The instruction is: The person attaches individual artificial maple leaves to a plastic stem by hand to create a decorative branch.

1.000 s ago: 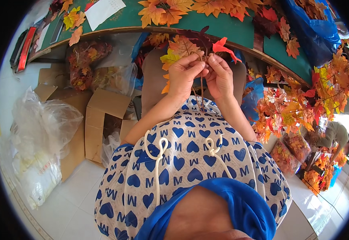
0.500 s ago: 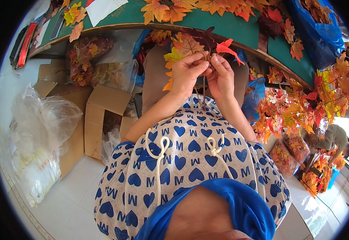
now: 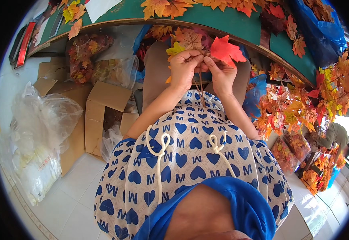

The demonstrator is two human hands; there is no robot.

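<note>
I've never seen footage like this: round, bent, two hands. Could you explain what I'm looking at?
No machine here: these are a person's left hand and right hand, both bare. Every picture comes from a fisheye camera worn on the head, looking down, so straight edges bend. The left hand pinches thin brown stems. The right hand is close beside it, near a red leaf; its exact grip is unclear. Ahead, a green table holds orange leaves and a white sheet.
</note>
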